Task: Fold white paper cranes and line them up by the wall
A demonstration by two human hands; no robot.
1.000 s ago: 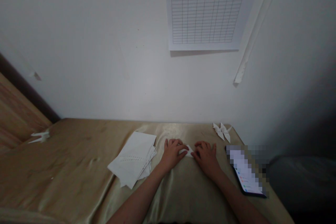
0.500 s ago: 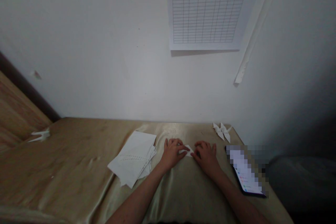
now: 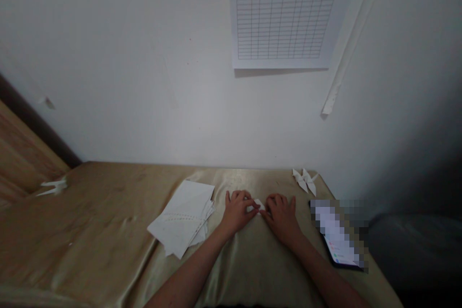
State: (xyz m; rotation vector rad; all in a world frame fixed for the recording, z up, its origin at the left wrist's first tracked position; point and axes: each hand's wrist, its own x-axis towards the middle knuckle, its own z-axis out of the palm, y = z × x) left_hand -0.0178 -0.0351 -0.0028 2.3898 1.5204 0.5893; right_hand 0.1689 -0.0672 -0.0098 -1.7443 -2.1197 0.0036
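Note:
A small folded piece of white paper (image 3: 259, 204) lies on the table between my two hands. My left hand (image 3: 238, 208) has its thumb and forefinger closed on the paper's left side, the other fingers curled above. From the other side, my right hand (image 3: 282, 214) presses its thumb and bent forefinger at the paper's right edge. My fingers cover part of the paper, so its full shape is hidden. Left of my left forearm lies a stack of white paper sheets (image 3: 184, 214). Two folded white paper figures (image 3: 305, 181) sit at the back right.
A phone with a lit, partly blurred screen (image 3: 335, 236) lies near the table's right edge. White paper scraps (image 3: 54, 186) are at the far left. Shiny gold cloth (image 3: 101, 221) covers the table. On the wall behind hangs a printed chart (image 3: 285, 24).
My right hand has shifted slightly left, bringing both thumbs closer together over the folded paper. Less of the paper shows between my fingers.

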